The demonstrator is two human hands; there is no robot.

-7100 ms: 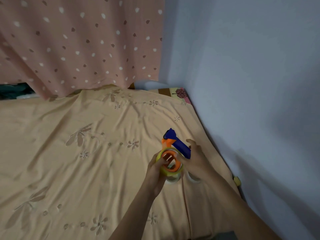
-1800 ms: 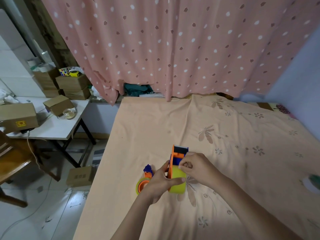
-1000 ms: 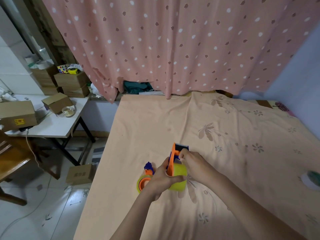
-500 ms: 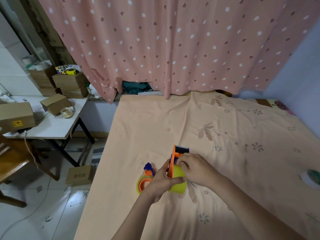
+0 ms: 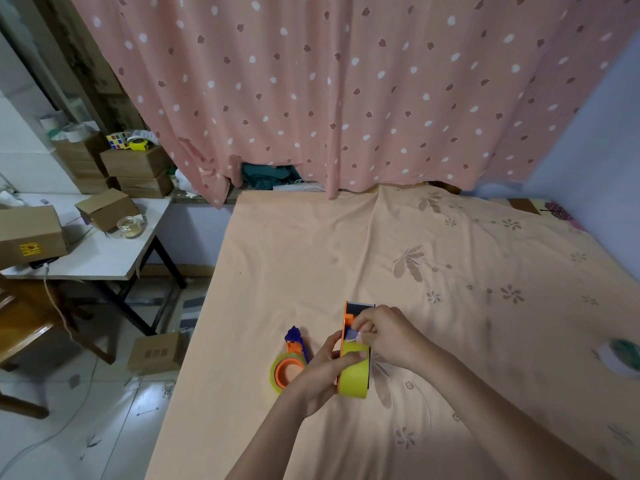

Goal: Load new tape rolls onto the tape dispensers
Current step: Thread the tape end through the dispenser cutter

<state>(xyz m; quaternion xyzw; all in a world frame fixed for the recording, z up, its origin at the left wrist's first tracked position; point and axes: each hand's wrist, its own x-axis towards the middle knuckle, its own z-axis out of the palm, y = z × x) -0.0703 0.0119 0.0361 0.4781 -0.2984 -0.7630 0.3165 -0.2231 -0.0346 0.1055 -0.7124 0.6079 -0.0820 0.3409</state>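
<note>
Over the bed (image 5: pixel 346 258), the left hand (image 5: pixel 320 372) is gripping the yellow tape roll (image 5: pixel 354 370) seated in an orange dispenser (image 5: pixel 347 315), while the right hand (image 5: pixel 386 336) is pinching the tape's loose end; a second loaded dispenser (image 5: pixel 290 362) is lying just beside them on the sheet

The bedsheet (image 5: pixel 311 258) is pale peach-orange, printed with brown leaf sprigs and small flowers towards its right side. Behind its far edge hangs a dusty pink curtain (image 5: pixel 346 81) dotted with white spots and small dark red leaf marks. The tape dispenser (image 5: pixel 347 317) held near the sheet's front edge is orange with a dark blue part, and its tape roll (image 5: pixel 353 377) is yellow. Just left of it lies a second dispenser (image 5: pixel 294 341), blue and orange, carrying a yellow-green roll (image 5: pixel 282 372) with an orange core.
</note>
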